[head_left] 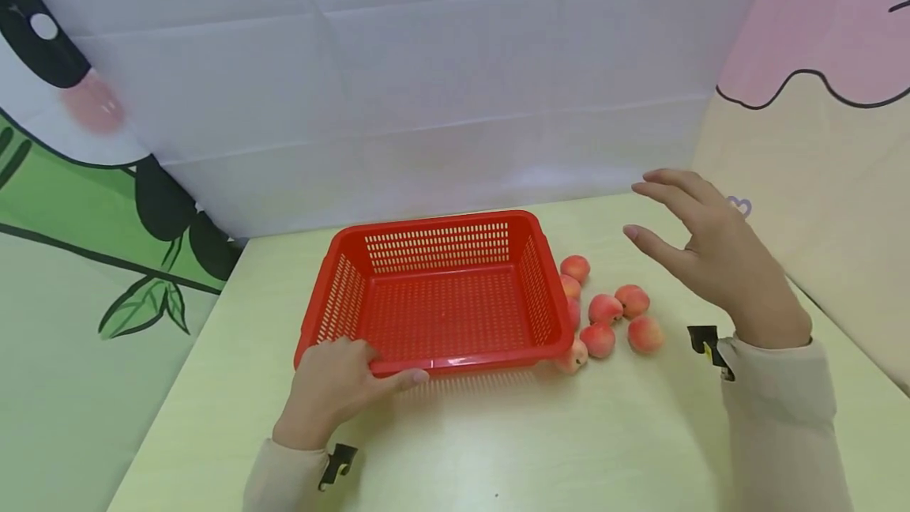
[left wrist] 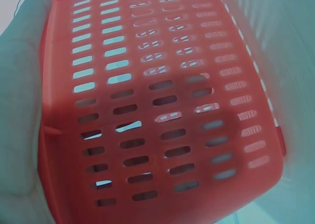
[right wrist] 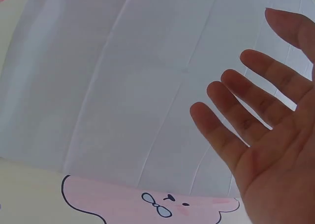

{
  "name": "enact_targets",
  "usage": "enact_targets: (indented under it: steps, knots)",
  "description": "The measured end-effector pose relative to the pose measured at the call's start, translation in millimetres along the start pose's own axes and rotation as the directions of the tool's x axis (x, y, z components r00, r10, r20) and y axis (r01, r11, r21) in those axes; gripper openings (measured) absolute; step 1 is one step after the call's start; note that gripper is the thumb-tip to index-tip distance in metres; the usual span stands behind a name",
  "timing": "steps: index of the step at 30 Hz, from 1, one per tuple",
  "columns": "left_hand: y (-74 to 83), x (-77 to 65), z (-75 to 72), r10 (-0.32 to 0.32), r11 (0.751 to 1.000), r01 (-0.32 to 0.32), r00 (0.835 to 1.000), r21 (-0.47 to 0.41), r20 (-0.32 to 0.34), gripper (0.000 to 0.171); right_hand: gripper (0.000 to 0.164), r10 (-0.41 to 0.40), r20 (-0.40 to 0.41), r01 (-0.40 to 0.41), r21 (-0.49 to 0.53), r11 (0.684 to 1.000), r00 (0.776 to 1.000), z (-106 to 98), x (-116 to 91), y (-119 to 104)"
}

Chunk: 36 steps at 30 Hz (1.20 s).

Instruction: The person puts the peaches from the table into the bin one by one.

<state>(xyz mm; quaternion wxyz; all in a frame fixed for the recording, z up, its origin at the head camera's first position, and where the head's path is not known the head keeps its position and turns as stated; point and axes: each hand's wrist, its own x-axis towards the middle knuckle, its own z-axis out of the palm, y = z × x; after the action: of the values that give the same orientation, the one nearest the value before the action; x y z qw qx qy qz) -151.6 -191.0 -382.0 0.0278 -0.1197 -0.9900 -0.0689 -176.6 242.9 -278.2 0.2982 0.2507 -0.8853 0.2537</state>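
My left hand (head_left: 334,385) grips the near rim of the red basket (head_left: 434,299) on the table (head_left: 498,433), fingers curled over its edge. My right hand (head_left: 711,259) hovers above the peaches (head_left: 604,308) right of the basket, fingers spread, holding nothing.

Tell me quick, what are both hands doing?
Left hand: grips the near rim of the red basket.
Right hand: open, fingers spread, holding nothing, up above the peaches.
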Motion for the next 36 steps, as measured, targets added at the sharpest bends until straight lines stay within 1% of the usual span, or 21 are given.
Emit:
enact_targets:
  steps: [3,6,9,12,15,19,22,27,31,36]
  knots:
    - [0.4,0.3,0.8,-0.003,1.0,0.003,1.0,0.003,0.011,0.079,0.05,-0.016,0.029,0.017,-0.035,0.999,0.999,3,-7,1]
    - [0.3,0.8,1.3,0.002,1.0,-0.003,1.0,0.007,0.009,0.079,0.049,0.0,0.073,0.006,-0.093,0.996,0.997,7,-19,6]
    - [0.3,0.4,1.0,0.009,1.0,-0.009,1.0,0.011,0.002,0.078,0.049,0.045,0.132,-0.026,-0.143,0.989,0.99,12,-33,11]
    - [0.2,-0.3,0.2,0.01,1.0,-0.01,1.0,0.008,-0.005,0.079,0.049,0.084,0.201,-0.052,-0.161,0.986,0.976,19,-46,17]
    - [-0.5,-1.0,-0.2,0.008,1.0,-0.008,1.0,0.014,-0.009,0.079,0.049,0.114,0.284,-0.066,-0.173,0.983,0.952,25,-55,22]
    - [-0.7,-0.9,0.5,0.011,1.0,-0.011,1.0,0.013,-0.012,0.079,0.048,0.136,0.394,-0.067,-0.184,0.981,0.909,31,-62,29]
    - [-0.6,-0.4,1.0,0.014,1.0,-0.014,1.0,0.007,-0.018,0.079,0.043,0.142,0.455,-0.065,-0.181,0.981,0.879,34,-65,34]
    - [-1.0,1.1,2.0,0.026,1.0,-0.026,0.999,0.003,-0.024,0.078,0.031,0.169,0.522,-0.097,-0.164,0.982,0.836,39,-74,41]
    - [-1.1,1.7,2.7,0.021,1.0,-0.021,1.0,0.007,-0.019,0.079,0.026,0.174,0.565,-0.119,-0.133,0.984,0.806,44,-81,46]
    - [-1.9,0.9,1.9,0.011,1.0,-0.011,1.0,0.006,-0.016,0.079,0.029,0.154,0.596,-0.108,-0.113,0.988,0.788,52,-87,51]
